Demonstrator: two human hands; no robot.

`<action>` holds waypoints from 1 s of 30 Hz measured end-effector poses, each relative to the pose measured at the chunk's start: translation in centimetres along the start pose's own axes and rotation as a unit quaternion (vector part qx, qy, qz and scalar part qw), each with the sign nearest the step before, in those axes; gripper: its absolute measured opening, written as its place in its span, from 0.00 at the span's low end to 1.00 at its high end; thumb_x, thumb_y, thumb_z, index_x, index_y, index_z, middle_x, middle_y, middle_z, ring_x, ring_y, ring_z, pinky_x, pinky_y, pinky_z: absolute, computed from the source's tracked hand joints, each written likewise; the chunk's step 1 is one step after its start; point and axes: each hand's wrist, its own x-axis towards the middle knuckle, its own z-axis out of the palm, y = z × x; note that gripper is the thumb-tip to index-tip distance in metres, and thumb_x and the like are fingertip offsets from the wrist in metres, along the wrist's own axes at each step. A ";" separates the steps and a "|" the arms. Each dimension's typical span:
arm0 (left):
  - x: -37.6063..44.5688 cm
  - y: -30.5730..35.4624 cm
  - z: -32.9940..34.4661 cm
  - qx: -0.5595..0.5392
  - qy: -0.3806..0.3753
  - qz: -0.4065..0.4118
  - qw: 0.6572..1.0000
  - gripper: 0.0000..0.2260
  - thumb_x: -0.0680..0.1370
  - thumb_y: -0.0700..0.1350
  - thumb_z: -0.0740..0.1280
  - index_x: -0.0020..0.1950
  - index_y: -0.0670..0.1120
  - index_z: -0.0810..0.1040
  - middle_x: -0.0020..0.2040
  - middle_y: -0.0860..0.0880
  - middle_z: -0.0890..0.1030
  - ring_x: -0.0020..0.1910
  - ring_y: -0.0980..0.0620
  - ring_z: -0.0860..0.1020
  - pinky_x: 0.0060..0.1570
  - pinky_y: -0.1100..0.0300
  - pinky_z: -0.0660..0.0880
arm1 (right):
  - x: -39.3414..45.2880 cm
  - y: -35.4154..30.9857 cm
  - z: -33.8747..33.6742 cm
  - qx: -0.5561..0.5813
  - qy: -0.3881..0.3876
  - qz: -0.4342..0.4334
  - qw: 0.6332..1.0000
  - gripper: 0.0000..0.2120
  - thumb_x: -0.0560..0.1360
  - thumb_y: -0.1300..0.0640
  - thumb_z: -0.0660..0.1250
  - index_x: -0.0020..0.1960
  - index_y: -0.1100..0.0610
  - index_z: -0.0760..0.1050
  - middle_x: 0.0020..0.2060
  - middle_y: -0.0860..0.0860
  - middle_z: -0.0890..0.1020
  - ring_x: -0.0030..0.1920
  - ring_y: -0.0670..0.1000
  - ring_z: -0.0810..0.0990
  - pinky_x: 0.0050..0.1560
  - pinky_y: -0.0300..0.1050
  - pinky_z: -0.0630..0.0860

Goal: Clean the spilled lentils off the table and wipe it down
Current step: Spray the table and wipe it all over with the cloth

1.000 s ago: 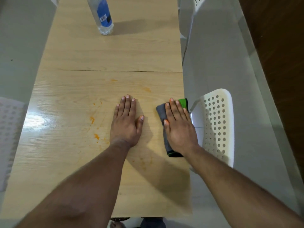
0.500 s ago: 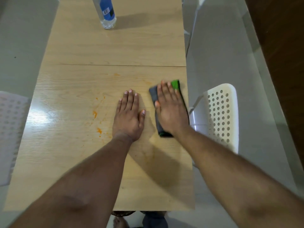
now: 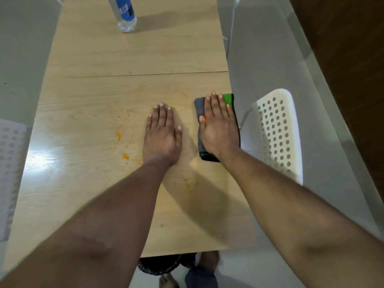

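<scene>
Under the right hand (image 3: 220, 129) a folded grey cloth with green edge (image 3: 227, 98) is lying flat on the wooden table (image 3: 135, 55), close to its right border; the fingers are straight and pressing it down, not curling around it. Beside it the left hand (image 3: 161, 138) is resting flat with fingers straight and together, holding nothing. Orange lentil smears (image 3: 125, 156) are sitting left of this hand, with more spots (image 3: 188, 185) nearer the body and a pale stain (image 3: 142, 86) further away. I am judging that the cloth could slide over the right border and fall, because it is already so near to it, and that wiping leftwards could only spread the wet orange mess. A water bottle (image 3: 124, 14) is standing far up the table, well apart. A white perforated chair (image 3: 278, 134) is standing just beside the right border, another chair (image 3: 10, 163) at the left
</scene>
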 end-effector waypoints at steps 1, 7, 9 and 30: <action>-0.3 0.0 -0.1 -0.007 0.003 0.001 1.000 0.31 0.86 0.57 0.43 0.86 0.43 0.51 0.87 0.43 0.49 0.86 0.46 0.45 0.84 0.48 0.45 | -1.2 -0.7 0.2 0.004 0.002 -0.015 1.000 0.31 0.87 0.48 0.47 0.86 0.59 0.50 0.86 0.55 0.50 0.85 0.55 0.48 0.84 0.56 0.51; -0.7 -0.2 -0.8 -0.017 -0.013 0.019 1.000 0.31 0.85 0.55 0.44 0.86 0.43 0.54 0.86 0.43 0.52 0.86 0.45 0.48 0.84 0.47 0.46 | -16.6 -0.9 0.4 0.006 -0.045 -0.076 0.996 0.31 0.86 0.46 0.49 0.86 0.55 0.50 0.86 0.51 0.48 0.85 0.52 0.45 0.84 0.56 0.50; -1.6 -0.3 -1.2 -0.016 -0.030 0.031 0.999 0.30 0.86 0.55 0.45 0.86 0.44 0.53 0.87 0.44 0.51 0.86 0.45 0.47 0.84 0.48 0.45 | -20.4 1.2 -0.1 0.000 -0.064 -0.072 0.995 0.31 0.86 0.45 0.48 0.86 0.53 0.49 0.86 0.49 0.46 0.85 0.49 0.43 0.84 0.56 0.51; -11.1 -3.5 -1.6 -0.014 -0.026 0.104 0.994 0.30 0.87 0.57 0.44 0.86 0.44 0.54 0.87 0.45 0.52 0.86 0.48 0.47 0.84 0.50 0.46 | -26.8 0.4 0.5 -0.013 -0.053 -0.024 0.998 0.30 0.87 0.46 0.46 0.86 0.53 0.48 0.86 0.49 0.46 0.85 0.49 0.43 0.83 0.58 0.54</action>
